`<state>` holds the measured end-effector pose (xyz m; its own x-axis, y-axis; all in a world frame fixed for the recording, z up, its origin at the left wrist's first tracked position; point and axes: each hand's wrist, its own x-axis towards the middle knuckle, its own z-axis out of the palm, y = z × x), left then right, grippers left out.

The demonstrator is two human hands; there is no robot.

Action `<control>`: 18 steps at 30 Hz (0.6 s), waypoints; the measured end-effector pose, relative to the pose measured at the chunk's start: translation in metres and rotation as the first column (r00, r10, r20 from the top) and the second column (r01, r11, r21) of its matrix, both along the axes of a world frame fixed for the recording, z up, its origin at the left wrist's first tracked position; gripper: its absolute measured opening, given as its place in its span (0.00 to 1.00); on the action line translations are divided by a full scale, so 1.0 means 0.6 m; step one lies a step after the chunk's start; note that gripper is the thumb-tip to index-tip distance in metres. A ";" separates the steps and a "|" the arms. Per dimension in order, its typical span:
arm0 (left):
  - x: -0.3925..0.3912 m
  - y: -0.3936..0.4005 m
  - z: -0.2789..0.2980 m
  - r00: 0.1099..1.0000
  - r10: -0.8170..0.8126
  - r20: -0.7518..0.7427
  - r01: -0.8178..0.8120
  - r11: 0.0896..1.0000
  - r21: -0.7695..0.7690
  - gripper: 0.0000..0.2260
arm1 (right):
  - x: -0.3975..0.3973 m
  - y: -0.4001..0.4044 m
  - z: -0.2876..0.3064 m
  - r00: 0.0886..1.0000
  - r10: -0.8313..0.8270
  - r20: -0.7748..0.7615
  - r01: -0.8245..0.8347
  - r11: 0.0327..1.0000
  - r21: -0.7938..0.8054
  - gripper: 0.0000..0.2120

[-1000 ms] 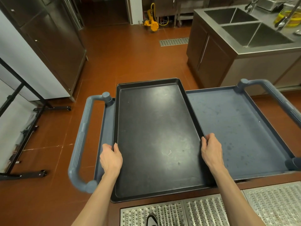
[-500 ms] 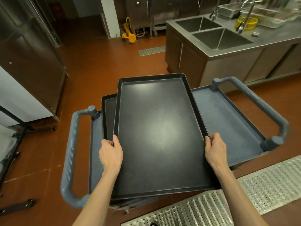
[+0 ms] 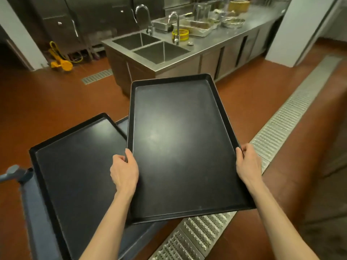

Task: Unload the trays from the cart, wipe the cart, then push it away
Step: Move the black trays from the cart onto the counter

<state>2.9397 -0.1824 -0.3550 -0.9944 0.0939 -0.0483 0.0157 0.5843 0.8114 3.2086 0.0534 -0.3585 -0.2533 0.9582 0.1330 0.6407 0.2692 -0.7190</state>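
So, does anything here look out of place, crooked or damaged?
Nothing stands out. Both hands, left hand and right hand, hold the lifted tray level; the other tray lies flat on the cart.

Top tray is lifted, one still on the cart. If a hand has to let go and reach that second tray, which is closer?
Left hand: it grips the lifted tray beside the second tray; the right hand is opposite.
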 end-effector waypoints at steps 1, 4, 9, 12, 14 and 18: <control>0.019 0.021 0.004 0.999 -0.035 -0.005 0.035 0.999 0.008 0.20 | 0.033 0.006 0.004 0.999 -0.035 0.002 0.035 0.999 0.001 0.09; 0.083 0.081 0.020 0.990 -0.138 -0.020 0.139 0.990 0.016 0.21 | 0.135 0.015 0.019 0.991 -0.136 -0.004 0.136 0.991 0.008 0.08; 0.210 0.162 0.036 0.951 -0.308 -0.025 0.309 0.951 0.025 0.22 | 0.308 0.004 0.031 0.951 -0.308 0.008 0.307 0.951 0.031 0.07; 0.293 0.194 0.042 0.913 -0.407 -0.017 0.407 0.913 0.027 0.21 | 0.411 -0.022 0.032 0.908 -0.419 0.018 0.419 0.908 -0.003 0.06; 0.352 0.216 0.044 0.878 -0.479 -0.022 0.479 0.877 0.028 0.21 | 0.480 -0.044 0.031 0.871 -0.492 0.009 0.492 0.870 -0.024 0.06; 0.454 0.246 0.042 0.814 -0.580 -0.039 0.581 0.814 0.022 0.20 | 0.597 -0.091 0.021 0.812 -0.583 -0.019 0.579 0.810 -0.091 0.08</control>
